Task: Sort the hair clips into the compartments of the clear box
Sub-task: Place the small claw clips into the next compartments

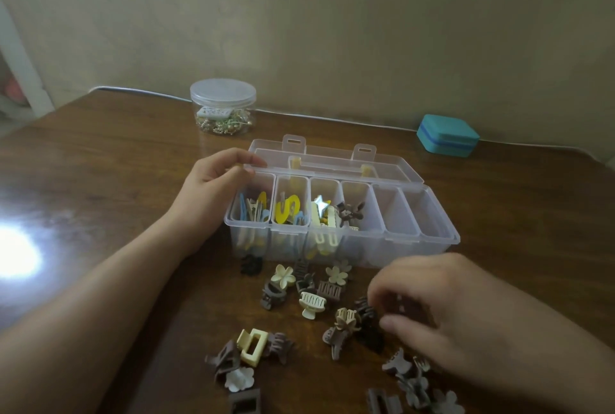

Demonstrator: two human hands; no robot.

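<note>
The clear box [416, 238] stands open in the middle of the wooden table. Its four left compartments hold clips: blue and yellow snap clips [253, 210], a yellow clip [288, 210], a silver star clip [321, 208] and small brown claw clips [350, 210]. The two right compartments [397, 210] look bare. My left hand [213, 187] grips the box's far left corner. Loose cream, brown and grey claw clips [312, 303] lie in front of the box. My right hand [442, 307], blurred, hovers over them with thumb and fingers pinching a dark brown clip [367, 308].
The box's lid [332, 160] lies flat behind it. A round clear jar [223, 107] of small trinkets stands at the back left, a teal case [447, 135] at the back right. A white cable runs along the wall. Glare marks the table's left side [16, 253].
</note>
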